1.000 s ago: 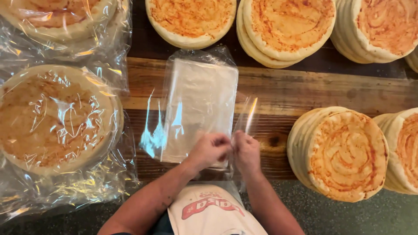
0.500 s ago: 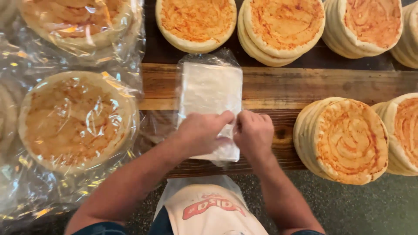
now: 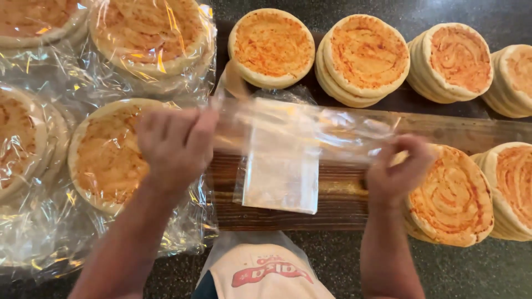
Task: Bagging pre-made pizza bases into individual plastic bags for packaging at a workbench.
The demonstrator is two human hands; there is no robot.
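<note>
My left hand [image 3: 174, 147] and my right hand [image 3: 396, 169] each grip an end of a clear plastic bag [image 3: 302, 130], stretched wide and blurred between them above the wooden board [image 3: 343, 207]. Under it lies a flat stack of clear bags [image 3: 282, 171] on the board. My left hand hovers over a wrapped sauced flatbread [image 3: 102, 160]. My right hand is at the edge of an unwrapped stack of sauced flatbreads [image 3: 454, 196].
More wrapped flatbreads [image 3: 144, 33] lie at the left in crinkled plastic. Bare stacks of flatbreads [image 3: 271, 47] [image 3: 366, 55] [image 3: 457, 58] line the back and right [image 3: 512, 188]. A dark counter [image 3: 449, 271] runs along the near edge, with a white printed bag [image 3: 260, 271] below the board.
Both hands were together on the bag stack. They have lifted one bag and pulled apart, left hand going left, right hand going right, stretching the bag open.
</note>
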